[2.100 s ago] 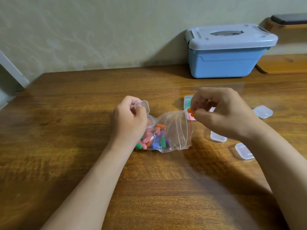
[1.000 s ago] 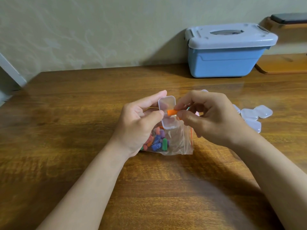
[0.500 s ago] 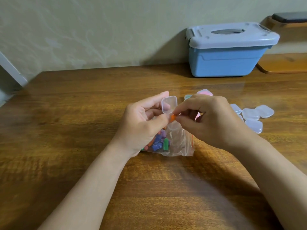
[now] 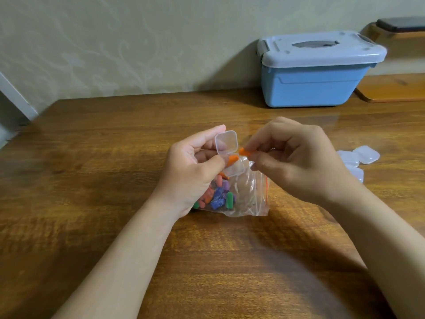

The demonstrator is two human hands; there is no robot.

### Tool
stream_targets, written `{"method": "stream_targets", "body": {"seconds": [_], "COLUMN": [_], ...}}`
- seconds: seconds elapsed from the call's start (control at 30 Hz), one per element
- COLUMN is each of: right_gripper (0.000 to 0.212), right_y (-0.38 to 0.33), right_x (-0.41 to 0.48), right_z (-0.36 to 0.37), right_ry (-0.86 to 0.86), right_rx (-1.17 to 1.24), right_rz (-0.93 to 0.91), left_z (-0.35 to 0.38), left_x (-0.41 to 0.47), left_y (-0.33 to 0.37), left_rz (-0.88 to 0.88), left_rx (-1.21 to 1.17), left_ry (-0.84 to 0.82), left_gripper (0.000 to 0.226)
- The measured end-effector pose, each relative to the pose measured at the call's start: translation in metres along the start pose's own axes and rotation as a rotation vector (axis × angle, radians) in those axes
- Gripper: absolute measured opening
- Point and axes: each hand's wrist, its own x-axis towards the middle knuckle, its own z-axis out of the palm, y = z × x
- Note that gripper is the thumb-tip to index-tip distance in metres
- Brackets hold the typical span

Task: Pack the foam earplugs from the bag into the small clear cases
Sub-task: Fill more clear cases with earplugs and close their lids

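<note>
My left hand (image 4: 195, 171) holds a small clear hinged case (image 4: 226, 143) with its lid flipped up. One orange earplug (image 4: 232, 159) sits at the case's lower half beside my left thumb. My right hand (image 4: 296, 157) pinches a second orange earplug (image 4: 244, 152) just right of the case. Under both hands lies the clear zip bag (image 4: 246, 194) on the wooden table (image 4: 92, 180). It holds several coloured earplugs (image 4: 218, 195) in its left end.
Several shut clear cases (image 4: 361, 157) lie on the table behind my right hand. A blue storage box with a grey lid (image 4: 317, 72) stands at the back right against the wall. A wooden shelf (image 4: 395, 88) is to its right.
My right hand carried an orange earplug from the bag to the open case and left it in the lower half. It has drawn back slightly right, pinching another orange earplug.
</note>
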Motion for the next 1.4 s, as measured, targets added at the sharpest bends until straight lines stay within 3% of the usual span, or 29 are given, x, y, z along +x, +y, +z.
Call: {"method": "stream_targets", "body": {"seconds": [0.23,0.77,1.0,1.3,1.4], "right_gripper": [0.014,0.01,0.013,0.011,0.024], "right_y": [0.007,0.008,0.006,0.008,0.007], "right_x": [-0.001,0.0,-0.001,-0.001,-0.002], "right_z": [0.007,0.008,0.01,0.01,0.007], "right_ry": [-0.114,-0.12,-0.092,-0.074,-0.074], "right_rx": [-0.158,-0.19,-0.319,-0.28,-0.211], "right_rz": [-0.085,-0.041,-0.148,-0.13,-0.128], "left_z": [0.0,0.001,0.002,0.003,0.0], "left_x": [0.0,0.0,-0.001,-0.001,0.0], "left_y": [0.003,0.004,0.003,0.004,0.003], "left_rz": [-0.048,-0.09,-0.084,-0.077,-0.092], "left_rx": [-0.067,-0.077,-0.046,-0.062,-0.082], "left_ry": [-0.024,0.003,0.004,-0.007,-0.01], "left_gripper": [0.054,0.05,0.05,0.049,0.046]}}
